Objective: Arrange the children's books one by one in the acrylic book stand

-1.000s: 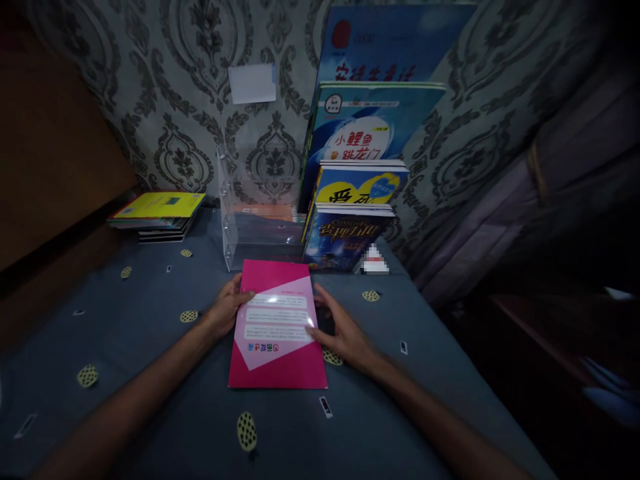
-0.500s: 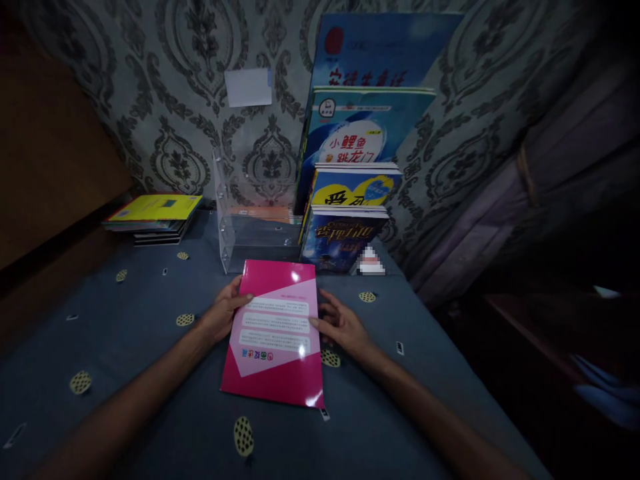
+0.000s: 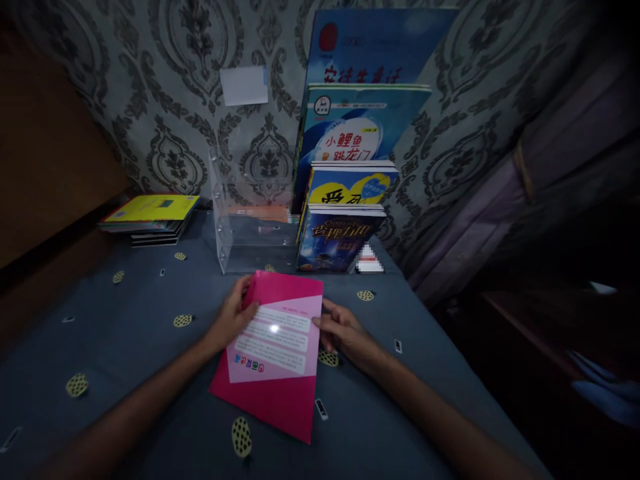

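A thin pink book is held between my two hands over the patterned cloth, its printed side facing up and the lettering upside down to me. My left hand grips its left edge, thumb on top and fingers mostly hidden behind. At the right edge, my right hand pinches it with the thumb on the cover and the fingers behind. Just beyond the book stands a clear acrylic rack. Its right side holds tiered books, among them a dark blue book at the front.
Several books lie in a stack with a yellow book on top, at the left back. Behind the rack rises a patterned wall with a white card. A blurred white triangular object stands right of the rack. A tied curtain hangs at right.
The pink book has turned clockwise and tilted, its bottom right corner swinging nearer to me. Both hands keep hold of its sides. The view has shifted slightly.
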`<state>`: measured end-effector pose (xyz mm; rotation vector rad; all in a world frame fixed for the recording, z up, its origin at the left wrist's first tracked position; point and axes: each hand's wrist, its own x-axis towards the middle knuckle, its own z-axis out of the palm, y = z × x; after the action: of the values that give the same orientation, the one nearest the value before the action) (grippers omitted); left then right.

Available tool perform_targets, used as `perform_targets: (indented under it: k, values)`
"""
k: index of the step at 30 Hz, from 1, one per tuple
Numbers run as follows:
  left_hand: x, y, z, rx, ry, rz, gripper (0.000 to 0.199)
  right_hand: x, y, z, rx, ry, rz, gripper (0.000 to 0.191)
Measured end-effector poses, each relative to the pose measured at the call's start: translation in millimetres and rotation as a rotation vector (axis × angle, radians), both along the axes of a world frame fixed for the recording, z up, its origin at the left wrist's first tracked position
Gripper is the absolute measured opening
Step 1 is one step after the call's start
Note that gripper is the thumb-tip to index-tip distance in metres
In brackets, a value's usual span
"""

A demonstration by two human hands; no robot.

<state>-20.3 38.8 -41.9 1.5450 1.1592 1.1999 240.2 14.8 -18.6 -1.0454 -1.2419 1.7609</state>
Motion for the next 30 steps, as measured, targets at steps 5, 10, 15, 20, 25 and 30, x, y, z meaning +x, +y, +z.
perform_targets:
  k: [5, 10, 15, 20, 25, 30]
  values:
    - [-7.4, -1.5, -1.5, 0.239, 0.374, -0.053, 0.039, -2.1, -1.5, -0.1, 0.015, -0.036, -0.144, 0.103]
    - [-18.3, 7.7, 2.5, 0.197, 0.355, -0.231, 0.045, 2.0, 0.6, 1.4, 0.042, -0.028, -0.249, 0.093]
    - [-25.6, 12.6, 7.0, 0.129, 0.276, -0.382, 0.04, 11.7, 11.3, 0.0, -0.187, 0.126, -0.27, 0.03]
    - [-23.0, 11.5, 15.6, 0.101, 0.162, -0.423, 0.03, 21.2, 16.9, -0.7, -0.236, 0.263, -0.261, 0.021]
    - [-19.9, 10.7, 29.1, 0.108, 0.044, -0.337, 0.045, 20.0, 11.7, 6.1, -0.129, 0.263, -0.146, 0.032]
    - [-17.3, 5.0, 37.4, 0.014, -0.104, -0.114, 0.035, 9.6, 8.9, 11.5, 0.187, 0.115, -0.111, 0.042]
